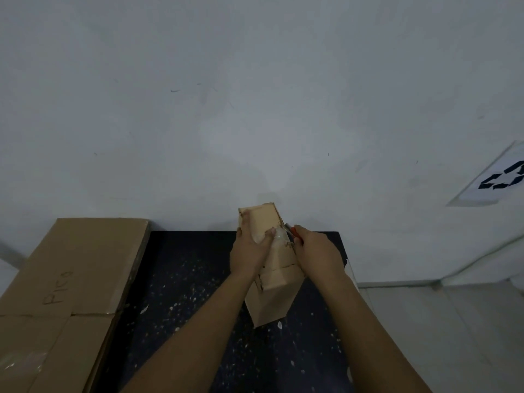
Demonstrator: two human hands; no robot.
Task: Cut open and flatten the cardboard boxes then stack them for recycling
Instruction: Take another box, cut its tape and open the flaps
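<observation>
Two hands are on one small tan cardboard box (pixel 272 268), which stands tilted on the dark speckled tabletop (pixel 184 293), its upper end leaning away from me toward the pale grey wall (pixel 255 95). My left hand (pixel 249 251) grips the box from the left side, fingers curled over the upper face and the thumb lying along the left edge. My right hand (pixel 317 251) is clenched round the orange-handled cutter (pixel 295 232), held against the right edge of the box beside a patch of clear tape (pixel 279 239); the blade itself is too small to make out. One seam shows across the near face of the box, below my left wrist. A large brown flattened cardboard box (pixel 71 279) lies at the left of the tabletop, handwriting on its top face and tape at its near corner. At far right, on the white floor (pixel 453 321), lies a white sheet printed with a black recycling symbol (pixel 502 177).
</observation>
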